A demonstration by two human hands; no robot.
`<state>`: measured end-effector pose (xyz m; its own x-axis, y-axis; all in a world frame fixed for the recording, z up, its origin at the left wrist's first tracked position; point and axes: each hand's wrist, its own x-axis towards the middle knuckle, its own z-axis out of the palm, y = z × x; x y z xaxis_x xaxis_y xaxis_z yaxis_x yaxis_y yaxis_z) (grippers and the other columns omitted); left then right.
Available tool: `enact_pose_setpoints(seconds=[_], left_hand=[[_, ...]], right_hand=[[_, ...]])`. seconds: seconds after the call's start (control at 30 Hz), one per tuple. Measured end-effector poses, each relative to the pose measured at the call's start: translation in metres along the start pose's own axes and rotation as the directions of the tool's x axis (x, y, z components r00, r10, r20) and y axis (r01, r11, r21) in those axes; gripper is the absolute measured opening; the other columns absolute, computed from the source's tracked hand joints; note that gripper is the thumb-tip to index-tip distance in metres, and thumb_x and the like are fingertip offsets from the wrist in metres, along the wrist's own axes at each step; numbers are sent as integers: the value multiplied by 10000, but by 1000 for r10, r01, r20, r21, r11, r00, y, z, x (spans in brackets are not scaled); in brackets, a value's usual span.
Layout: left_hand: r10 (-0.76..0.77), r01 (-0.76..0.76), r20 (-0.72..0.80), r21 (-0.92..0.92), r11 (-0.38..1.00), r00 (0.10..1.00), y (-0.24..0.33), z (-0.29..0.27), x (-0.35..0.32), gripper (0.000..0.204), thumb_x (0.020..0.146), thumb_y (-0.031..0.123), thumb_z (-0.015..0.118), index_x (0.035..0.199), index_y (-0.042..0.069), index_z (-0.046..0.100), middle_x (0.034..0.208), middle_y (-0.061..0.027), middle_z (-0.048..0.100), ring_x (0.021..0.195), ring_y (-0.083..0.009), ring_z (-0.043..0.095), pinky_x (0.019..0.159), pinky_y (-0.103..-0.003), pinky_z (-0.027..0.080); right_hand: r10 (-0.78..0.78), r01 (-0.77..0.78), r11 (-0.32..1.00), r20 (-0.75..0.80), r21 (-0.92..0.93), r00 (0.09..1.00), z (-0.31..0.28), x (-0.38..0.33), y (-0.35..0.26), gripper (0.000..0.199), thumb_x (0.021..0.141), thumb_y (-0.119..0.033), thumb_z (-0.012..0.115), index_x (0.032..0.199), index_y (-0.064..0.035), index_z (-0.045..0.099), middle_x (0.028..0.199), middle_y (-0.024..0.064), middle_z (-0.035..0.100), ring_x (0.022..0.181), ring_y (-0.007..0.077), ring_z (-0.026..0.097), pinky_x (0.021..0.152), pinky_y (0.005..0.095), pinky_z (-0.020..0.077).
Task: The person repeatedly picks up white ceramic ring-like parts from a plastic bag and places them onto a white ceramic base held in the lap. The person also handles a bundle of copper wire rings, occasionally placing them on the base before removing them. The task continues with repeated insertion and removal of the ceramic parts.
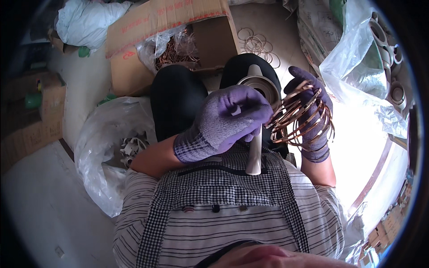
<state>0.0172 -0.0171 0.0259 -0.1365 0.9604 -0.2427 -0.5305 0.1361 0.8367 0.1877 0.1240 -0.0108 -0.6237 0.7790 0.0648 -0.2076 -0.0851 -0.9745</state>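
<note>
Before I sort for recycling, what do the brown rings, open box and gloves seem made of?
Rings: shiny, perhaps coppery metal or plastic, from brownish glints. Box: matte cardboard, by its stiff tan flaps. Gloves: dull knit fabric, likely, given ribbed cuffs.

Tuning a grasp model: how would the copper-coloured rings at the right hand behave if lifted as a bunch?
The copper-coloured rings would probably fan out and shift, since they sit loose at differing angles by the right hand. Each is likely light for its span, being a thin hoop. They may also snag, as they cross one another.
</note>
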Motion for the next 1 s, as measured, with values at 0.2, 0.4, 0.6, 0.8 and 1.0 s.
enact_pose_setpoints(seconds=[0.2, 0.4, 0.6, 0.8, 1.0], left_hand=[[125, -137, -59, -339, 931, 990, -27, -7, 2, 133, 1021, 116, 602, 1125, 34, 591, 878, -91, 648, 603, -103, 617, 475, -242, 466], [112, -126, -58, -374, 919, 992, -34, -18, 5, 179, 1042, 200, 592, 1195, 108, 575, 923, -105, 631, 590, -130, 592, 474, -266, 470], [141, -141, -30, -383, 913, 990, -32, -17, 2, 166, 1066, 204, 547, 1193, 98, 566, 904, -98, 618, 634, -130, 599, 483, -259, 470], [63, -73, -42, -312, 947, 997, -18, -15, -1, 172, 1066, 209, 558, 1151, 60, 555, 862, -79, 624, 634, -98, 593, 493, -244, 478], [180, -177, 79, -51, 983, 980, -27, -8, 2, 68, 1011, 30, 586, 1076, 10, 577, 816, -82, 653, 578, -89, 599, 485, -225, 479]], right_hand=[[131, -132, 967, 18, 219, 991, 3, -5, 2, 376, 1026, -303, 616, 1199, 31, 625, 895, 38, 652, 763, 112, 614, 659, 229, 481], [158, -234, 845, 194, 481, 968, 3, -1, 15, 425, 1047, -431, 511, 885, -42, 567, 808, 48, 575, 692, 149, 535, 642, 273, 428], [130, -206, 897, 213, 390, 968, 1, -2, 12, 392, 1058, -420, 478, 852, -87, 487, 820, 31, 440, 737, 174, 435, 713, 331, 379], [116, -266, 779, 287, 568, 951, 8, -7, 8, 321, 995, -372, 561, 940, -56, 580, 810, 91, 549, 748, 228, 560, 682, 355, 483], [209, -206, 973, -10, 105, 978, 4, -7, 18, 265, 936, -168, 683, 1144, -9, 639, 899, 32, 655, 796, 117, 620, 716, 253, 506]])
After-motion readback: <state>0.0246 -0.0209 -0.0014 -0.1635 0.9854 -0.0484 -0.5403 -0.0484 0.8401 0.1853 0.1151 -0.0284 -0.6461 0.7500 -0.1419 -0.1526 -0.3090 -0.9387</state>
